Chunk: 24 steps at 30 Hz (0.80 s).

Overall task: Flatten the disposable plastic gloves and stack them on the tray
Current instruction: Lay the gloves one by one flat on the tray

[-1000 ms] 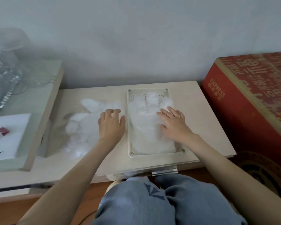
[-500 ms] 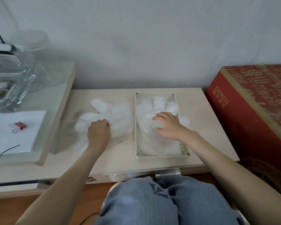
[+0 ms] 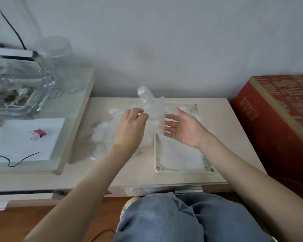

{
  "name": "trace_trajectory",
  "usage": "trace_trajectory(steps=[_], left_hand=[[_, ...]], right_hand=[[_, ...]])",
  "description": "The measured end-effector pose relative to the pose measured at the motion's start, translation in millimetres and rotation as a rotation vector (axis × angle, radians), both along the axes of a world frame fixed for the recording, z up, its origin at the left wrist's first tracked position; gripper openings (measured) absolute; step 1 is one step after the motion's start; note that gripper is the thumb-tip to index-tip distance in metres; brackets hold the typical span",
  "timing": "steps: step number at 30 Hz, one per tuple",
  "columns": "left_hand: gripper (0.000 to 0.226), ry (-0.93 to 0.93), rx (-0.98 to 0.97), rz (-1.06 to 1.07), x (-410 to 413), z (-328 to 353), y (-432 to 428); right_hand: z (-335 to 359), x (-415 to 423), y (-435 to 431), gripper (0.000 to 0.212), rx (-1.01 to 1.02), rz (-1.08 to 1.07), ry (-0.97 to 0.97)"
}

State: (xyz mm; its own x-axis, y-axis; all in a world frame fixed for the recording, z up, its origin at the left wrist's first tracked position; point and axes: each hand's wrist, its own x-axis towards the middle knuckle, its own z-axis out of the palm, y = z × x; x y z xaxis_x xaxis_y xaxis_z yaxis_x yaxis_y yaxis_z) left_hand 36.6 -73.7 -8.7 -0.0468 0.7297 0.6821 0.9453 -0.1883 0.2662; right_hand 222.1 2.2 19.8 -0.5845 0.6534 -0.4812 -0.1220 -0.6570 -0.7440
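The left hand [image 3: 131, 127] has apparently pinched up a glove [image 3: 151, 104]; right hand [image 3: 183, 131] left the stack [image 3: 180, 155].

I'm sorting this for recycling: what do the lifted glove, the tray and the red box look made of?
The lifted glove looks like thin clear plastic film: crinkled, see-through, slightly glossy. The tray seems rigid cream plastic, matt, with moulded corner holes and a raised rim. The red box looks like printed cardboard, with a tan edge along its top.

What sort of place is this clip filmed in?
Probably a room in a home, not a lab: a low wooden table against a plain wall, a glass-topped side table with a cut-glass dish and a binder clip, a red EXPRESS carton alongside.
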Motion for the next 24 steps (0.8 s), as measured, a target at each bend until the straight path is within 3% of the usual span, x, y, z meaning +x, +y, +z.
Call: trace_trajectory(steps=[3,5,7,9,12,15,18,21,22,24], left_hand=[[0.018,0.151,0.042,-0.242,12,8,-3],[0.019,0.263,0.054,-0.413,19,9,-6],[0.016,0.300,0.052,-0.499,25,6,-2],[0.011,0.289,0.010,-0.542,30,0,1],[0.019,0.220,-0.092,-0.557,36,-10,2],[0.040,-0.127,-0.310,-0.362,42,-15,2],[0.071,-0.801,-0.482,-0.097,54,-7,6],[0.076,-1.441,-0.609,-0.041,61,-2,19],[0.070,-1.514,-0.672,-0.059,62,-3,23],[0.043,-1.469,-0.765,-0.116,64,-4,29]], right_hand=[[5,5,3,0.081,-0.056,0.065,0.148],[8,13,5,0.087,-0.055,0.093,0.163],[8,20,6,0.079,-0.044,0.071,0.105],[6,25,6,0.056,0.013,0.091,0.010],[0,37,4,0.038,0.107,0.125,-0.090],[-10,50,6,0.040,0.147,0.056,-0.134],[-21,63,11,0.034,0.166,0.018,-0.117],[-23,70,13,0.039,0.135,0.015,-0.076],[-25,73,14,0.041,0.130,0.019,-0.066],[-28,76,15,0.043,0.136,0.035,-0.068]])
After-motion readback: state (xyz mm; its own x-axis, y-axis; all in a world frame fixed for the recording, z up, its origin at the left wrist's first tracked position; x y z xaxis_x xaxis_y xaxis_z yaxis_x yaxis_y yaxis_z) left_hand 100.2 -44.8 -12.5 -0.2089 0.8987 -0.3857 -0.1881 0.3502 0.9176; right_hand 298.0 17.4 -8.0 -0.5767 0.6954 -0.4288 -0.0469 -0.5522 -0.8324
